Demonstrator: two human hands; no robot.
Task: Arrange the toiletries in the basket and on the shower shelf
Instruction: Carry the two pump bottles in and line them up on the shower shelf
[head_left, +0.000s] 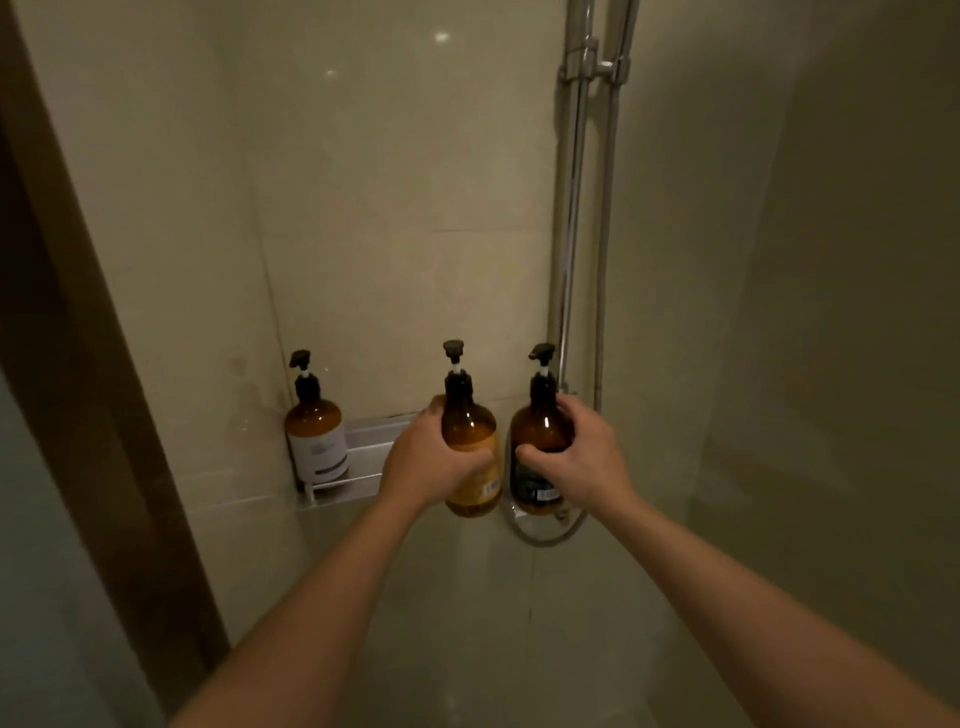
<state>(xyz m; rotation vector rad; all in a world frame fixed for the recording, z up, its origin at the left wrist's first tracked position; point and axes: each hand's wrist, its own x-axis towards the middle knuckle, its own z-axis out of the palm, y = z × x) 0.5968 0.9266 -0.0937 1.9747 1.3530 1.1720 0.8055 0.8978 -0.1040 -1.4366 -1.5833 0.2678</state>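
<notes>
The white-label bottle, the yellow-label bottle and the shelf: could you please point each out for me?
white-label bottle (318, 451): head view, on its white label.
yellow-label bottle (467, 423): head view, on its brown shoulder above the label.
shelf (363, 457): head view, on its bare metal back wall.

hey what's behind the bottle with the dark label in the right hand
Behind the dark-label bottle gripped by the right hand run the chrome shower pipes and tiled wall. The fitting directly behind it is covered; only a curved hose shows below.
</notes>
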